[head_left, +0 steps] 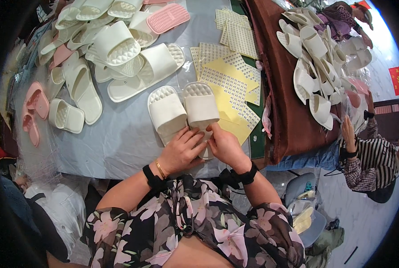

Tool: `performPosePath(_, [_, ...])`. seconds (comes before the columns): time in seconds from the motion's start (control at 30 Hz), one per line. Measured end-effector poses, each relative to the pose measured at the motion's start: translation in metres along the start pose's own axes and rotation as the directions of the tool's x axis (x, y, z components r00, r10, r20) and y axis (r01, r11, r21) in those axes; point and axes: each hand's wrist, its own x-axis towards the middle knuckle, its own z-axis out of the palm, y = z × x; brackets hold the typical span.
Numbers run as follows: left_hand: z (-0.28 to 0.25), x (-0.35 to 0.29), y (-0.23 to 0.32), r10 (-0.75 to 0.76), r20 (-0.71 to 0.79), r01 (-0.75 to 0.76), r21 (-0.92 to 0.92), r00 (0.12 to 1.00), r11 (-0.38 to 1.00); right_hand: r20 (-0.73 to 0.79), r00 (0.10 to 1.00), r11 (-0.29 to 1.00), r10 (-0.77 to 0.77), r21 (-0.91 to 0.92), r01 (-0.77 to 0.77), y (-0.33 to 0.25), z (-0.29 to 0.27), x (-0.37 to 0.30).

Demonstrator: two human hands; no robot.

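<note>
Two white slippers lie side by side on the cloth-covered table before me, toes pointing away. My left hand (181, 149) rests across the heel end of the left slipper (167, 111), its fingers stretched out flat and slightly apart. Bent fingers of my right hand (227, 145) grip the edge of the right slipper (201, 105) just below its strap. Both hands partly cover the heels, so anything tiny under the fingertips is hidden. Close by, on the right, are yellow and white sticker sheets (226, 85) with small printed labels.
A heap of white slippers (114, 42) fills the table's far left, with a pink slipper (168, 18) on it. Small pink slippers (37, 100) lie left. More white slippers (313, 67) cover a brown surface (279, 107) at right, near a person in striped clothing (373, 156).
</note>
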Motion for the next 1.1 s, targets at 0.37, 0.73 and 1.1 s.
performPosePath(0.37, [0.002,-0.001,-0.001,0.006,0.017,-0.007,0.012,1.000,1.000,0.027,0.999,0.999,0.033,0.008,-0.033,0.006,-0.002,0.003])
performPosePath(0.73, [0.002,-0.001,0.000,0.001,0.014,-0.001,0.022,1.000,1.000,0.016,1.000,1.000,-0.015,-0.026,0.016,0.006,-0.003,0.003])
performPosePath(1.1, [0.003,-0.003,-0.001,0.015,-0.006,-0.015,0.019,1.000,1.000,-0.003,0.999,0.985,-0.045,-0.168,0.044,-0.006,-0.001,0.003])
